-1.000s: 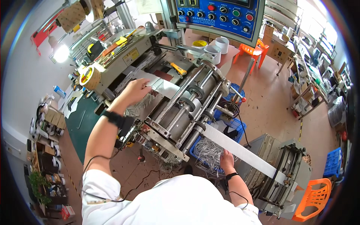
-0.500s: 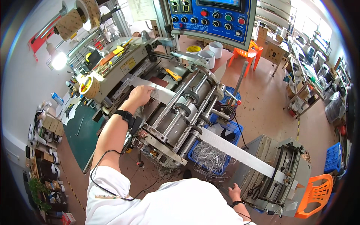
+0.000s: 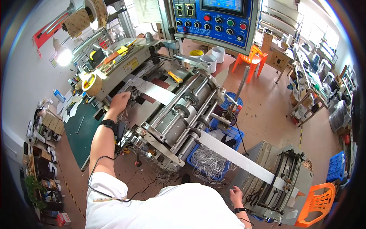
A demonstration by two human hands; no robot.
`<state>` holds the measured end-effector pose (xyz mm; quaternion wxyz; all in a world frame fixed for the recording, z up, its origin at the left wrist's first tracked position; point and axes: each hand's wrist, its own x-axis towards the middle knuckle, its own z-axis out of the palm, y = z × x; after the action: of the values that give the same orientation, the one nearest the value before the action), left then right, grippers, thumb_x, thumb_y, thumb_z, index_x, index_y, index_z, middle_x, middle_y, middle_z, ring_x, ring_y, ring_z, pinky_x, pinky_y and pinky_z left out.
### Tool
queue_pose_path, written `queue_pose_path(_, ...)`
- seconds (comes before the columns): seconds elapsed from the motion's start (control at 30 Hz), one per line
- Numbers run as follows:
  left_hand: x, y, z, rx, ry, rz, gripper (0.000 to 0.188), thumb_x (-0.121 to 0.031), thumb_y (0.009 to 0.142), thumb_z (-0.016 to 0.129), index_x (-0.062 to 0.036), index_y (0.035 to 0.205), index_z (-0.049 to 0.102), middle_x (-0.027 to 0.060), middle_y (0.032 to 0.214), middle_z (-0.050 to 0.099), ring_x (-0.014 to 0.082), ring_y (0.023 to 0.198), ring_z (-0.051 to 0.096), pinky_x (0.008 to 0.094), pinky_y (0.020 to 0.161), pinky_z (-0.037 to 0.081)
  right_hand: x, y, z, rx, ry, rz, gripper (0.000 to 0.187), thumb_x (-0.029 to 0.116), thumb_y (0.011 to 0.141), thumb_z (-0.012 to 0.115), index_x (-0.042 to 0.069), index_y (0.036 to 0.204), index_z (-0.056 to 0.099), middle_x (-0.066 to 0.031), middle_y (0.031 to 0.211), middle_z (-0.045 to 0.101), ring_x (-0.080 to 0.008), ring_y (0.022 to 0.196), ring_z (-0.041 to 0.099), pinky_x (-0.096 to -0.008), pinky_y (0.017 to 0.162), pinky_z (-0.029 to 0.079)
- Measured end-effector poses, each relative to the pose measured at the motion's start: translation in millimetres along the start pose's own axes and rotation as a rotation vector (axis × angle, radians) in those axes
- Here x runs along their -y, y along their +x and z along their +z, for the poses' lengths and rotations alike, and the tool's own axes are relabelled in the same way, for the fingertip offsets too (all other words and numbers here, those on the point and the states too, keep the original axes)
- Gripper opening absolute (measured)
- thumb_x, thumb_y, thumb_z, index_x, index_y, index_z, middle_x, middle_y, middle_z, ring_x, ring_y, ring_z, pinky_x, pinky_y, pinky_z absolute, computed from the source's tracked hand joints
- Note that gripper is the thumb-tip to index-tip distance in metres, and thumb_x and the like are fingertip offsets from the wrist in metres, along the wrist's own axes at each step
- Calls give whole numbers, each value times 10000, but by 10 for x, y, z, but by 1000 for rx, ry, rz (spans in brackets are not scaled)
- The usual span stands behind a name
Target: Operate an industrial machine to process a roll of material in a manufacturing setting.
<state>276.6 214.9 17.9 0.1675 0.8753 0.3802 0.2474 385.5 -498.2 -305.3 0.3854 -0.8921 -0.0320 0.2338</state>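
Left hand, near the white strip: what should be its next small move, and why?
Perhaps the left hand should ease the bunched trimmings gently away from the white strip, because they crowd its fingertips close to the strip. Whether it holds them firmly is unclear.

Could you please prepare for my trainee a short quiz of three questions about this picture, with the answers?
1. True or false: the right hand is apart from the white strip that runs to the grey machine.

2. What lies tangled in the blue crate near that strip?
A) metal chains
B) thin pale strips
C) green leaves

3. Which of the two hands is nearer to the yellow utility knife?

Key: 1. True. 2. B. 3. The left hand.
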Motion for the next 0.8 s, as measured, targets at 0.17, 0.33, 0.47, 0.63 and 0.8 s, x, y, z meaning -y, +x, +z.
queue_pose_path(0.17,-296,141,-115,124,-380,-432,406,-405,885,587,-39,1008,714,190,981,688,319,861,684,349,763,519,323,-18,-511,-130,107,-178,280,104,828,662,-1,1087,647,-91,803,693,-134,693,642,-282,648,515)
queue_pose_path(0.33,42,507,93,219,146,-86,293,-293,790,661,-24,879,737,187,902,699,307,794,692,359,701,545,577,-239,-1118,-271,73,-296,208,94,832,651,1,1017,667,-81,764,677,-131,660,627,-275,628,509)
queue_pose_path(0.47,257,942,352,433,834,166,188,-184,691,689,-59,817,751,171,887,705,310,815,690,375,714,557,479,-276,-1459,-365,35,-349,187,85,829,651,7,998,669,-77,734,664,-132,644,618,-277,619,505)
queue_pose_path(0.63,146,1040,577,543,1075,392,188,-146,713,652,-20,825,734,203,947,693,336,908,675,387,783,547,257,-503,-1790,-435,-53,-316,146,95,827,656,16,948,678,-78,700,651,-143,627,615,-278,599,493)
queue_pose_path(0.8,-242,835,776,39,395,-99,329,-166,814,571,28,1074,628,260,1053,653,391,995,637,437,829,524,-192,-553,-1889,-555,-310,-330,132,159,804,666,29,782,662,-118,677,631,-252,619,620,-360,594,494)
